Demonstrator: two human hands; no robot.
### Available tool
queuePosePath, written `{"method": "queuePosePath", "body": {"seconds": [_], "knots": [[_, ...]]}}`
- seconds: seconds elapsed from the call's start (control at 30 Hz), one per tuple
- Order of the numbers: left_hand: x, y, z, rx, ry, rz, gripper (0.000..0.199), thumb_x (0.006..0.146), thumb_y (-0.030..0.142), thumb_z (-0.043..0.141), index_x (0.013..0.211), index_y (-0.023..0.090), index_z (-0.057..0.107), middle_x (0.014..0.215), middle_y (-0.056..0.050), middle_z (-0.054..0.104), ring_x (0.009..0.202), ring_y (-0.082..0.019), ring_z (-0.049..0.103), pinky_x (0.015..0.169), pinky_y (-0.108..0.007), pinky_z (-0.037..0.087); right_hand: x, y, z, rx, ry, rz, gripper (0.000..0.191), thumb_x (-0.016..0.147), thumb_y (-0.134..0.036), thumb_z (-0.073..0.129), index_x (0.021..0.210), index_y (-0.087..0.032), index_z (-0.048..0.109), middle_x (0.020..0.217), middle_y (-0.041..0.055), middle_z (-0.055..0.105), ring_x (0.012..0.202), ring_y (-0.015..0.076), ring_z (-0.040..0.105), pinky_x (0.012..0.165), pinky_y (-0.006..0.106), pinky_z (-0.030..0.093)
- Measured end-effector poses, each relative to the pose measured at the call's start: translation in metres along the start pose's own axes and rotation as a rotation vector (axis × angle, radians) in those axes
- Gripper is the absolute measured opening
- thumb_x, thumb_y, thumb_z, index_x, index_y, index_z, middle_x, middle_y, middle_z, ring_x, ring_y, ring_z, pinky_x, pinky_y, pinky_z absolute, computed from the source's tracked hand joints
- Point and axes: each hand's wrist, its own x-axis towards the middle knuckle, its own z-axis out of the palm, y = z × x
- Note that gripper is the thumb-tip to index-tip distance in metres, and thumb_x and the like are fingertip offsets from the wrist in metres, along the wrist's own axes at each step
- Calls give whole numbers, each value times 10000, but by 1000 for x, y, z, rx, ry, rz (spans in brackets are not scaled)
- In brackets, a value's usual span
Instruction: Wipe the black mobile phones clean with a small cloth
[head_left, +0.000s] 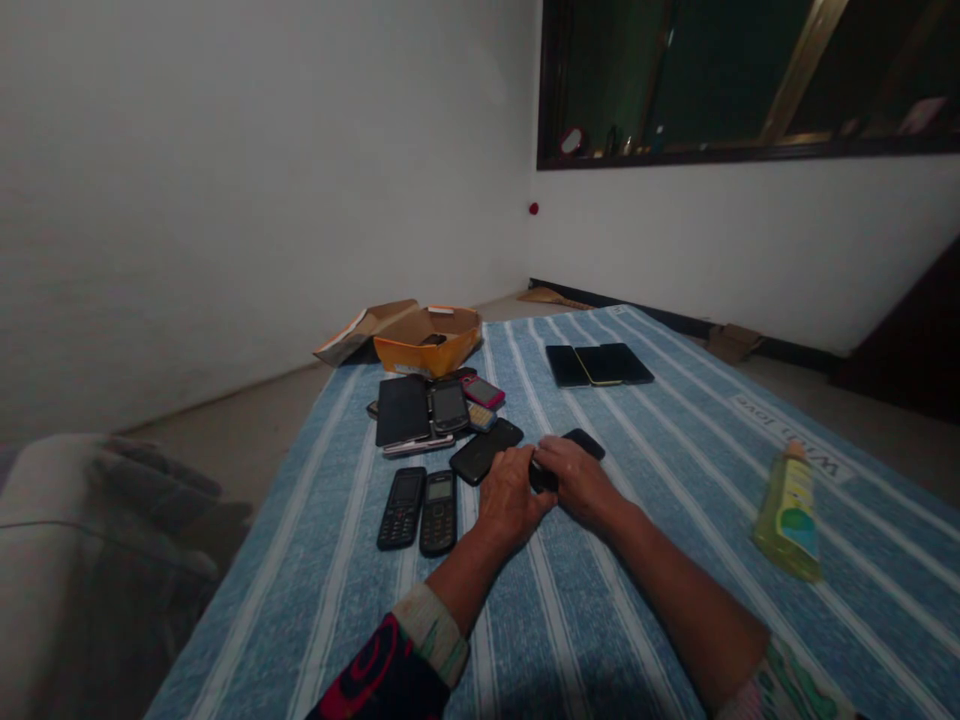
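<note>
My left hand (510, 498) and my right hand (581, 480) meet over the striped cloth, their fingers closed around a small dark object (542, 476) that they mostly cover. One black phone (487, 452) lies face down just beyond my left hand. Another dark phone (589, 443) shows past the fingers of my right hand. To the left, two black keypad phones (403, 508) lie side by side. Behind them is a pile with a black flat case (403, 410), a slider phone (450, 407) and a pink phone (484, 391).
An open orange box (427, 358) stands at the table's far left edge. Several dark phones (600, 365) lie in a row at the far right. A bottle of yellow-green liquid (789, 515) is on the right side. A grey sofa (82, 580) is at left.
</note>
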Motion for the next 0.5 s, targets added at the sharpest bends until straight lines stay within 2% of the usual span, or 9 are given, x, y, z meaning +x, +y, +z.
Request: {"method": "queuePosePath", "body": {"seconds": [0.07,0.17,0.37,0.5], "knots": [[0,1,-1,1,4,-1,455,707,237,725,1134,196,573,1032,-60,651,984,-261,599,861,-374,480,0,-7,1,29,-4,-46,223,903,-104,490,1038,-176,652,986,72,630,949,188,548,841,299,409],[-1,1,0,-1,2,-2,451,710,260,735,1122,174,576,1039,-72,650,989,-268,593,868,-382,480,-1,-4,1,-2,0,-21,244,911,-101,485,1072,-175,652,1019,79,634,984,191,549,862,302,407],[-1,0,2,22,-19,-19,568,676,328,792,1171,187,552,1090,-77,638,1041,-276,581,896,-408,470,-6,23,-6,-161,6,200,338,861,-23,453,1083,-181,654,1102,88,631,1029,199,541,895,294,387],[-2,1,0,35,-29,-15,541,689,334,789,1154,190,555,1074,-74,634,1033,-272,580,883,-406,471,-10,28,-14,-231,13,341,310,872,-31,425,1017,-181,654,1022,77,635,971,197,551,829,265,384]]}}
